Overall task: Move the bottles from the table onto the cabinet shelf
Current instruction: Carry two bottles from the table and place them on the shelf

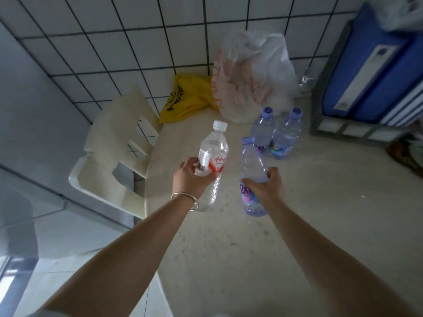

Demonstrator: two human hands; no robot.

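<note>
The left hand [191, 177] grips a clear bottle with a white cap and red-and-white label [211, 154], fingers curled round its middle, the bottle tilted with its cap pointing away from the person, above the left edge of the pale speckled surface [309, 225]. A thin metal bangle [184, 199] sits on that wrist. The right hand [265, 187] grasps a purple-tinted bottle with a purple cap [251, 177] around its waist; this bottle leans slightly, cap away, its base nearer the person, just right of the first bottle and apart from it. Whether either bottle touches the surface cannot be told. Two more purple-capped bottles [275, 136] stand upright, touching each other, farther in toward the far edge of the surface, just beyond the right hand's bottle. Behind them, against the tiled wall, lie a white plastic bag with red print [249, 83] and a yellow bag [185, 99] at the far left corner. A grey crate holding blue binders [370, 72] sits at the far right. A cream plastic chair [114, 152] stands off the left edge.
</note>
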